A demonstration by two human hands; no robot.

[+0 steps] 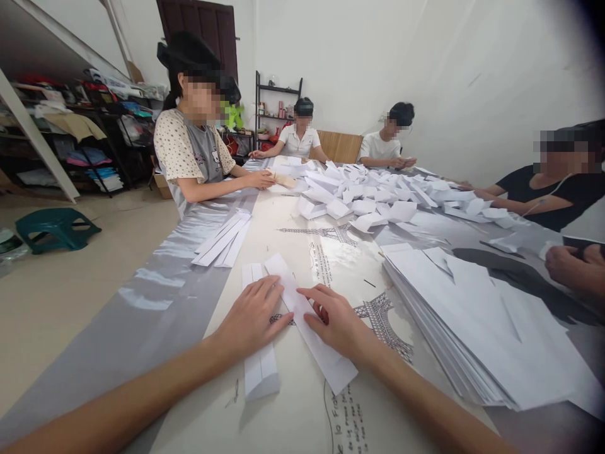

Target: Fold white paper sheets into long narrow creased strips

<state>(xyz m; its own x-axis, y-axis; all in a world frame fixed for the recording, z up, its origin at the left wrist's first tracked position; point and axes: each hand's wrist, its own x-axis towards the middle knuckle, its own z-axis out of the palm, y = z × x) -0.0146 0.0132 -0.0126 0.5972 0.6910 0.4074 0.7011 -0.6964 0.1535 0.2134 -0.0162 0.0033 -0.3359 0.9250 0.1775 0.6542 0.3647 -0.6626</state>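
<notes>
Two folded white paper strips lie before me on the printed tablecloth. My left hand (pixel 258 312) rests palm down across the left paper strip (pixel 261 375), fingers stretched out and their tips touching the upper part of the slanted paper strip (pixel 331 362). On that slanted strip lies my right hand (pixel 338 318), its index finger and thumb apart and its other fingers curled. Neither hand grips anything that I can see. Farther up on the left, several folded strips (pixel 223 239) lie fanned out.
A thick stack of white paper (pixel 477 321) stands on the right. Beyond is a large heap of folded papers (pixel 363 189). Several co-workers sit around the table; the left person's hands (pixel 259 180) hold something tan. A green stool (pixel 57 227) stands on the floor.
</notes>
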